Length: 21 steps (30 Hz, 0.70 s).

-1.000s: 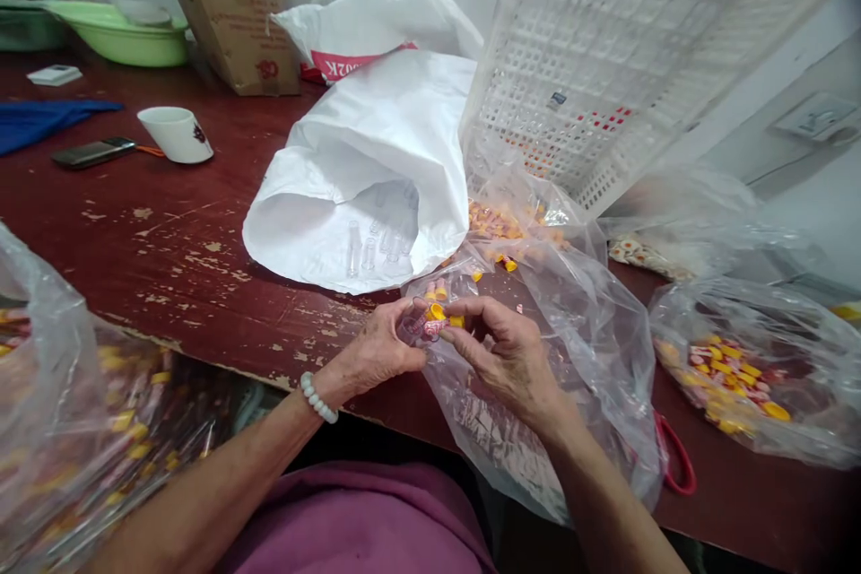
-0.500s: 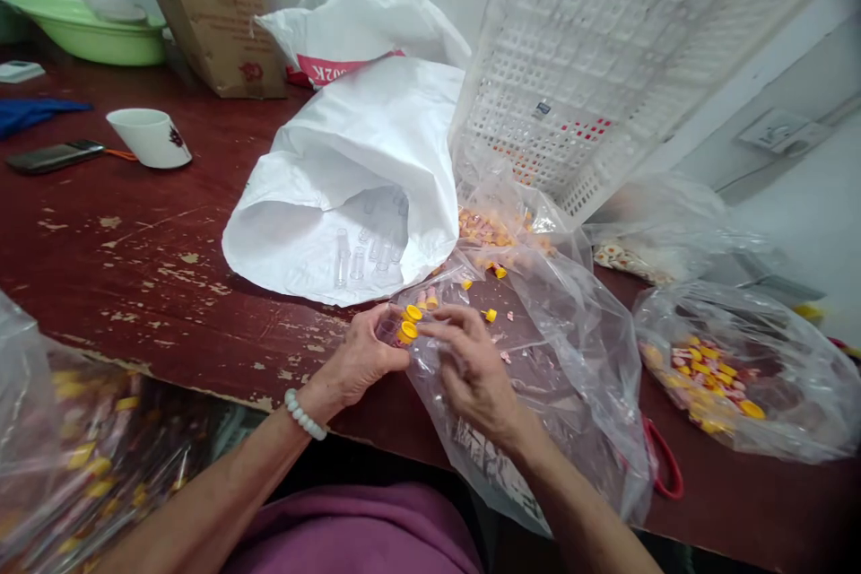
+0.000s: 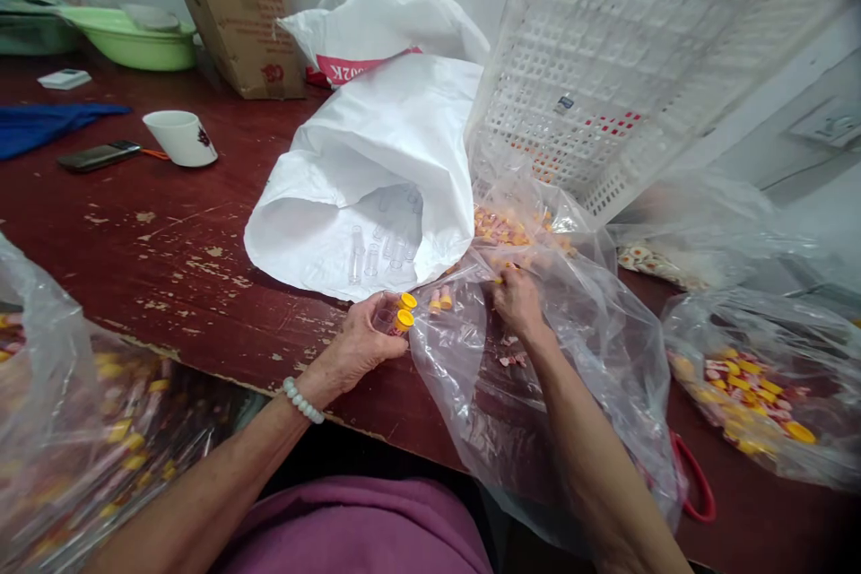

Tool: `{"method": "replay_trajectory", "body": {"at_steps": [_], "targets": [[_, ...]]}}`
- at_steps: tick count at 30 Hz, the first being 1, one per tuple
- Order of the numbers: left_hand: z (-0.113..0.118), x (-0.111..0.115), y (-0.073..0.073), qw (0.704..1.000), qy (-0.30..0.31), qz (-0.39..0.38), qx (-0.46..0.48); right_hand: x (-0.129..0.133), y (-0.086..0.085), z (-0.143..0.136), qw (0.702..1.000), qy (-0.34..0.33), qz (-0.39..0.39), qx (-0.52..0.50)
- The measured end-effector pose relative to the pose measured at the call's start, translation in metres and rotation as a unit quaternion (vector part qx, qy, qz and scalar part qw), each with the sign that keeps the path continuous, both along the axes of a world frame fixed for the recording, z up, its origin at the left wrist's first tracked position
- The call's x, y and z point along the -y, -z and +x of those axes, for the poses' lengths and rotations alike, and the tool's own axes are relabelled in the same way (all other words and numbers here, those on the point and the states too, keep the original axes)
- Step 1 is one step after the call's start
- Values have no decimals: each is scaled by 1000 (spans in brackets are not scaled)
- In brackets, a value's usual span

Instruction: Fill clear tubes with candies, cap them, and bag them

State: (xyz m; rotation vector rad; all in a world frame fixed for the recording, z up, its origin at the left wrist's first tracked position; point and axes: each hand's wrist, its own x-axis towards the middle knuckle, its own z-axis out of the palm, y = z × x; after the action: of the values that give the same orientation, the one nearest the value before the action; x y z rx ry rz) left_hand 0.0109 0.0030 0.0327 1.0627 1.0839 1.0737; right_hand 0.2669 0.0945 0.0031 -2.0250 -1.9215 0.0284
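Near the centre of the frame we saw the left hand (image 3: pixel 360 343) closed around clear tubes (image 3: pixel 386 316), two yellow caps (image 3: pixel 404 320) showing side by side beyond the thumb and fingers. The grip was narrow, and the capped ends pointed towards the right of the frame. Round the wrist we noticed a bracelet of pale beads (image 3: pixel 302 401).

Right of centre, the right hand (image 3: pixel 519 300) reached away from us, over a clear plastic bag (image 3: pixel 612 332) spread across the red-brown table (image 3: pixel 121 224). Its fingers were curled and drawn together near a pile of small yellow-and-pink pieces (image 3: pixel 501 226), but we could not tell whether they gripped anything. Between the two hands, we saw a few yellow-ended pink pieces (image 3: pixel 440 301) at the bag's edge.

Just above the left hand, in the middle of the frame, a white sack (image 3: pixel 396 117) lay with its mouth towards us, and inside it we made out loose transparent tubes (image 3: pixel 371 260). A white perforated crate (image 3: pixel 578 36) stood tilted at the upper right. At the right edge we saw another clear bag (image 3: pixel 830 430) holding yellow and red pieces (image 3: pixel 750 386), and at the lower left a bag (image 3: pixel 47 296) beside many long yellow-capped tubes (image 3: pixel 138 453).
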Motion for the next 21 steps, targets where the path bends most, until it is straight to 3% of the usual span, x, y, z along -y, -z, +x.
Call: {"method": "replay_trajectory", "body": {"at_steps": [3, 6, 8, 10, 15, 21], "targets": [[2, -3, 8, 1000, 9, 21, 1, 30, -21, 9, 987, 3, 92, -128], [8, -3, 15, 998, 20, 51, -29, 73, -49, -9, 945, -148, 106, -273], [13, -2, 15, 995, 36, 75, -51, 99, -66, -32, 918, -249, 85, -297], [17, 1, 13, 992, 58, 92, -58, 115, -77, -54, 905, -304, 77, -287], [19, 6, 4, 988, 103, 108, -27, 119, -81, -79, 905, -323, 128, -244], [14, 11, 0, 982, 134, 128, -42, 115, -71, -84, 925, -266, 146, -229]]}}
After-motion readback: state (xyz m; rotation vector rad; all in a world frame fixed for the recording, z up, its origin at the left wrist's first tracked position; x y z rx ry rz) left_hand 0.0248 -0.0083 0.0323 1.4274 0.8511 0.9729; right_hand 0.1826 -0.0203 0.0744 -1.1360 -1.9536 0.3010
